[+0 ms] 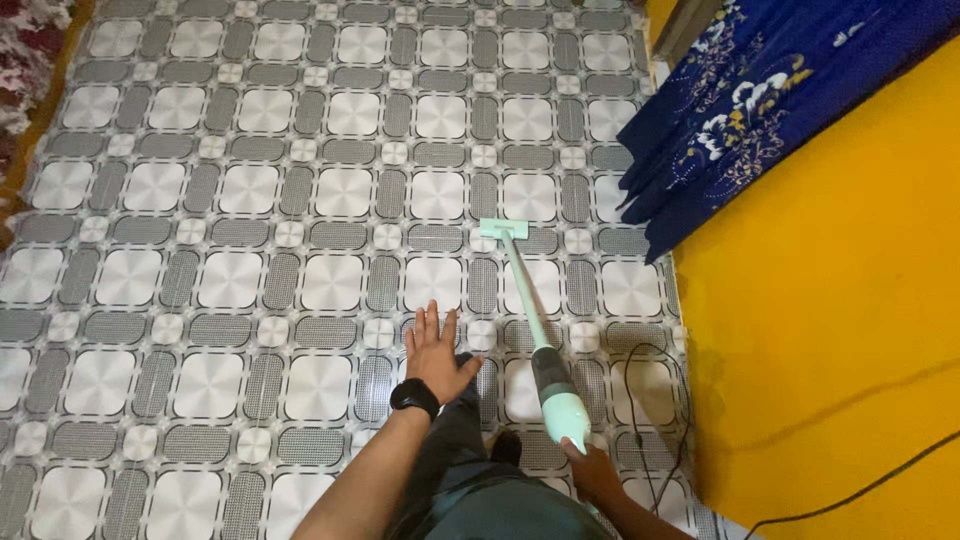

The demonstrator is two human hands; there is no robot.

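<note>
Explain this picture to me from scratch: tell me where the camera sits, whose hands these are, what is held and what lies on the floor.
There is one picture, taken by a camera worn on a person's head and looking down, so you see that person's own arms and legs from above. No machine does the work; the hands are bare.

The right hand grips the pale green body of a stick vacuum cleaner. Its thin tube runs forward to a small flat nozzle resting on the floor. The left hand, with a black wristwatch, is spread open in the air and holds nothing.

The floor has a grey and white pattern of squares. A black cord lies by the yellow wall on the right. Blue flowered cloth hangs at the upper right, and a red patterned rug edge shows at the upper left.
</note>
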